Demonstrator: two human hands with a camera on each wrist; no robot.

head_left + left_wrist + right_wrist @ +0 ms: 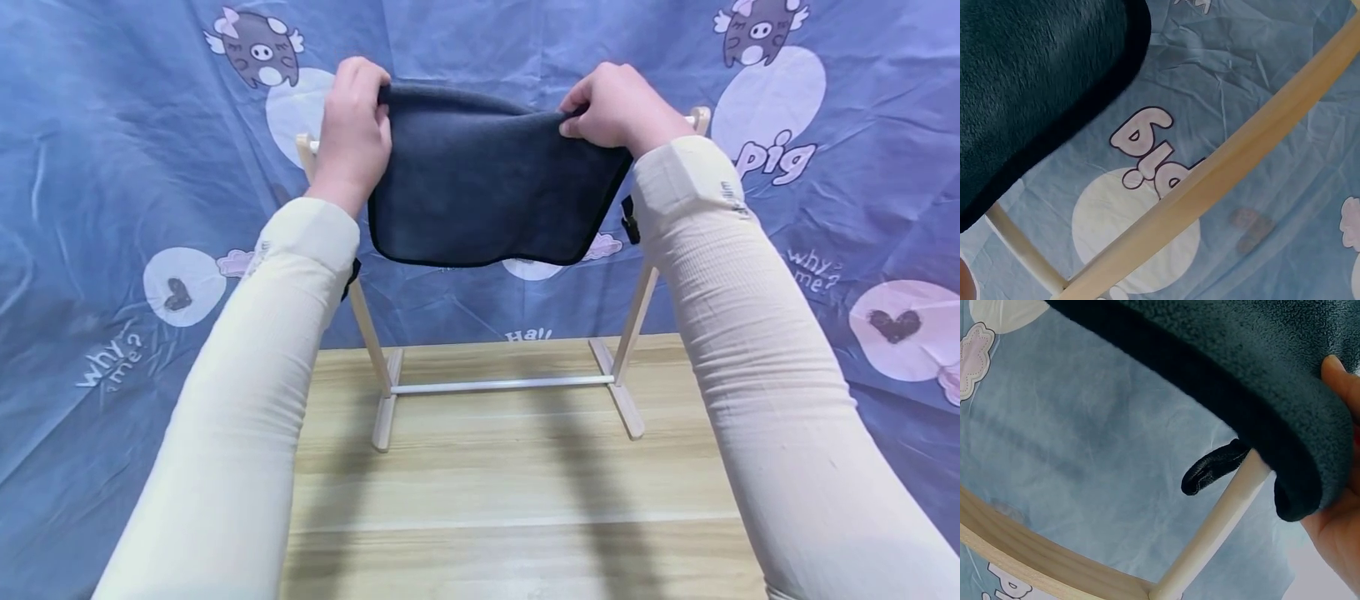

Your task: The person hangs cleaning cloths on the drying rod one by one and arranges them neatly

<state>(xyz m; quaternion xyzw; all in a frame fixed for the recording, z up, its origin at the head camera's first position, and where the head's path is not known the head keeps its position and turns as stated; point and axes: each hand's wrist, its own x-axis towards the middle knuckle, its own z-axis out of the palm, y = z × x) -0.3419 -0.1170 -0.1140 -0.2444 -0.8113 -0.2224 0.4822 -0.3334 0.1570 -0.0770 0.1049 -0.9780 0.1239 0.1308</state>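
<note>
A dark navy fleece cloth (487,187) with a black bound edge hangs at the top bar of a small wooden rack. My left hand (352,125) pinches its upper left corner, and my right hand (618,108) pinches the upper edge towards the right. Between the hands that edge sags and folds slightly. A black strap with a buckle (631,221) dangles at the cloth's right side. Seen from the right wrist, the fleece (1260,375) curls over under my thumb, beside the pale bar (1210,525) and a black loop (1213,467). The cloth covers most of the top bar.
The wooden rack (633,321) stands on a light wood-grain surface (495,475), its feet joined by a white lower rod (502,385). Behind it hangs a blue printed sheet (180,167), which also runs down both sides.
</note>
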